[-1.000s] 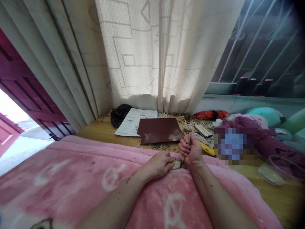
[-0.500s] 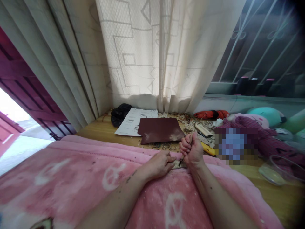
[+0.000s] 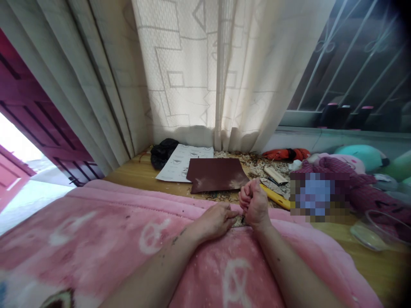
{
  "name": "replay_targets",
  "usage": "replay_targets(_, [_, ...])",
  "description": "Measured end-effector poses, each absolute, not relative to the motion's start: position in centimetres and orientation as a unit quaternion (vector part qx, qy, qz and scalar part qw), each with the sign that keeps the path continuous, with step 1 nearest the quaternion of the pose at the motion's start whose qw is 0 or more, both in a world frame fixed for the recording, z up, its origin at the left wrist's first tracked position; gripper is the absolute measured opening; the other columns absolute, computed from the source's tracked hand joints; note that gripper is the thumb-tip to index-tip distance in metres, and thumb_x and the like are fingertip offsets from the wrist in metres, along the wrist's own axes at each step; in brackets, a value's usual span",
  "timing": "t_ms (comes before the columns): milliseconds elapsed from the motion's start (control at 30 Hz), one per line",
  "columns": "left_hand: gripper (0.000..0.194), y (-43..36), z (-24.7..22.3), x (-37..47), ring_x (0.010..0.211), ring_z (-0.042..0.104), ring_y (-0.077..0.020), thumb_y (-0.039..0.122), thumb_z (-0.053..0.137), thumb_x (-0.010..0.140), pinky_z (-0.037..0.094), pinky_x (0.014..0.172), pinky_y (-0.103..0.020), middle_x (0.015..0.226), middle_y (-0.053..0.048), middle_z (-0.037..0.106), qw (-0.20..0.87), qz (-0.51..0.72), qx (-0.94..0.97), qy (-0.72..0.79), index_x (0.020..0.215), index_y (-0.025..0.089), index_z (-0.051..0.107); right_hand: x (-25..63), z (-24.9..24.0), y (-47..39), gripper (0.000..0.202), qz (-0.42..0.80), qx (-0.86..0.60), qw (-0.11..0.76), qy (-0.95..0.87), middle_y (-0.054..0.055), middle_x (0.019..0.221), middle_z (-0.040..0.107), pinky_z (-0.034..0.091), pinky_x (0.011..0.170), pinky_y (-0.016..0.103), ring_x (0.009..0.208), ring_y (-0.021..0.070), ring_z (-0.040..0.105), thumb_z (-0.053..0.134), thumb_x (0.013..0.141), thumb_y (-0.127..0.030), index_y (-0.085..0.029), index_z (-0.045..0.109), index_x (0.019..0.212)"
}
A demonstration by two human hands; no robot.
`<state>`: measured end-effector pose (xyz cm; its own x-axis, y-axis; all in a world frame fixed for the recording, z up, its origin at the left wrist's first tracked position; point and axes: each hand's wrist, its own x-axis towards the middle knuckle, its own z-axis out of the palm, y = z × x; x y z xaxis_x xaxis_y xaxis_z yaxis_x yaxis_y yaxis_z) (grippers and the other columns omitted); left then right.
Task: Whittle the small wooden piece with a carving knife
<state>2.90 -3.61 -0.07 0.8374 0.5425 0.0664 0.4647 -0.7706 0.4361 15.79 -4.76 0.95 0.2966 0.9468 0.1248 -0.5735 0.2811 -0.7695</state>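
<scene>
Location: a room in a home. Indicators: a pink blanket covers the near area; a patterned curtain hangs behind it; a panelled door stands at left; a barred window is at right. Chips and a yellow tool on the wooden surface indicate handwork in this domestic space.

A small pale piece lies by the left fingers; a dark-tipped tool (mostly hidden) shows beneath the right fingers.
</scene>
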Motion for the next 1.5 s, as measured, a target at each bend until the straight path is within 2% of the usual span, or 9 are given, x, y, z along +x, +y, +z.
replay_targets(200, [0.025, -3.4, -0.6, 3.0, 0.073, 0.048, -0.0131, 0.027, 0.036, 0.085, 0.035, 0.065, -0.02, 0.082, -0.003, 0.052, 0.218, 0.097, 0.932, 0.273, 0.089, 0.018, 0.06, 15.4, 0.8, -5.0, 0.042, 0.492, -0.32, 0.75, -0.307, -0.008, 0.04, 0.024, 0.012, 0.028, 0.013, 0.032, 0.0036, 0.017, 0.051, 0.072, -0.053, -0.018, 0.036, 0.052])
replay_targets(500, [0.024, -3.5, -0.7, 3.2, 0.069, 0.046, -0.0125, 0.026, 0.04, 0.082, 0.033, 0.06, -0.02, 0.077, -0.003, 0.05, 0.216, 0.085, 0.928, 0.291, 0.081, 0.017, 0.062, 15.3, 0.4, -5.3, 0.04, 0.428, -0.357, 0.786, -0.267, -0.009, 0.039, 0.026, 0.012, 0.029, 0.014, 0.031, 0.0039, 0.017, 0.045, 0.075, -0.053, -0.019, 0.036, 0.057])
replay_targets(600, [0.024, -3.5, -0.6, 3.2, 0.069, 0.047, -0.0127, 0.026, 0.042, 0.082, 0.033, 0.06, -0.02, 0.076, -0.003, 0.05, 0.218, 0.084, 0.927, 0.292, 0.086, 0.018, 0.064, 15.3, 0.2, -5.4, 0.039, 0.43, -0.353, 0.787, -0.267, -0.009, 0.04, 0.026, 0.012, 0.029, 0.014, 0.031, 0.004, 0.017, 0.045, 0.076, -0.054, -0.019, 0.036, 0.058])
replay_targets(733, [0.026, -3.5, -0.5, 3.3, 0.071, 0.047, -0.0131, 0.028, 0.042, 0.082, 0.033, 0.061, -0.02, 0.078, -0.003, 0.05, 0.228, 0.084, 0.926, 0.288, 0.095, 0.022, 0.064, 15.3, 0.0, -5.5, 0.04, 0.449, -0.355, 0.774, -0.27, -0.009, 0.039, 0.025, 0.013, 0.028, 0.014, 0.031, 0.0042, 0.016, 0.045, 0.075, -0.054, -0.019, 0.035, 0.057])
replay_targets(933, [0.027, -3.5, -0.6, 3.3, 0.067, 0.046, -0.0129, 0.029, 0.042, 0.081, 0.032, 0.058, -0.021, 0.075, -0.003, 0.05, 0.222, 0.075, 0.924, 0.302, 0.093, 0.021, 0.065, 15.9, 0.0, -5.3, 0.04, 0.498, -0.316, 0.768, -0.25, -0.009, 0.039, 0.022, 0.011, 0.026, 0.014, 0.031, 0.0047, 0.011, 0.043, 0.076, -0.054, -0.02, 0.034, 0.057])
replay_targets(1167, [0.028, -3.4, -0.5, 3.2, 0.069, 0.047, -0.0126, 0.03, 0.039, 0.083, 0.033, 0.061, -0.021, 0.078, -0.003, 0.05, 0.235, 0.083, 0.92, 0.303, 0.097, 0.023, 0.063, 17.5, 0.7, -5.2, 0.04, 0.641, -0.256, 0.668, -0.278, -0.009, 0.039, 0.018, 0.012, 0.026, 0.012, 0.032, 0.0044, 0.008, 0.044, 0.077, -0.05, -0.019, 0.031, 0.054])
replay_targets(1267, [0.029, -3.6, -0.3, 3.3, 0.068, 0.046, -0.0124, 0.029, 0.039, 0.083, 0.033, 0.059, -0.021, 0.077, -0.003, 0.05, 0.233, 0.085, 0.919, 0.307, 0.1, 0.024, 0.062, 18.1, 0.8, -5.4, 0.04, 0.653, -0.247, 0.658, -0.282, -0.009, 0.04, 0.018, 0.012, 0.026, 0.012, 0.032, 0.0041, 0.008, 0.045, 0.077, -0.049, -0.019, 0.032, 0.054])
replay_targets(1500, [0.026, -3.5, -0.5, 3.1, 0.067, 0.046, -0.0119, 0.027, 0.039, 0.082, 0.031, 0.059, -0.021, 0.074, -0.003, 0.05, 0.223, 0.097, 0.925, 0.293, 0.076, 0.017, 0.063, 18.3, 1.1, -5.5, 0.042, 0.587, -0.244, 0.73, -0.25, -0.008, 0.041, 0.02, 0.016, 0.027, 0.015, 0.032, 0.005, 0.012, 0.042, 0.078, -0.05, -0.019, 0.031, 0.052])
